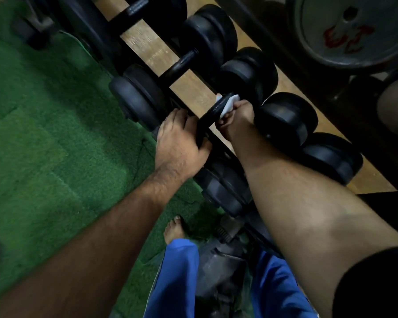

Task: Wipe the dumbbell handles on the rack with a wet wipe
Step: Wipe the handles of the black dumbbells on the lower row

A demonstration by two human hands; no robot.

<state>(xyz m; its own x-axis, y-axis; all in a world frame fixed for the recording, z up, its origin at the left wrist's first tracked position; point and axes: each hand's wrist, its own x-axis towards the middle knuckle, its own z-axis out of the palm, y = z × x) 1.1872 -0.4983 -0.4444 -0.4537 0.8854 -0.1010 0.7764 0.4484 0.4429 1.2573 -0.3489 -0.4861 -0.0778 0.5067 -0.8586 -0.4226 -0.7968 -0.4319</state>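
Black dumbbells lie in a row across a wooden rack (193,92) that runs diagonally through the view. My right hand (238,118) holds a white wet wipe (229,105) wrapped around the black handle (218,106) of one dumbbell at the centre. My left hand (178,138) grips the near weight head of that same dumbbell, which is mostly hidden under my fingers. Another dumbbell handle (182,64) is bare, further up the rack.
Green turf flooring (44,134) covers the left side. Large weight plates (349,31) lean at the upper right. More dumbbells sit on a lower tier (223,191) by my legs. My bare foot (175,228) stands on the turf close to the rack.
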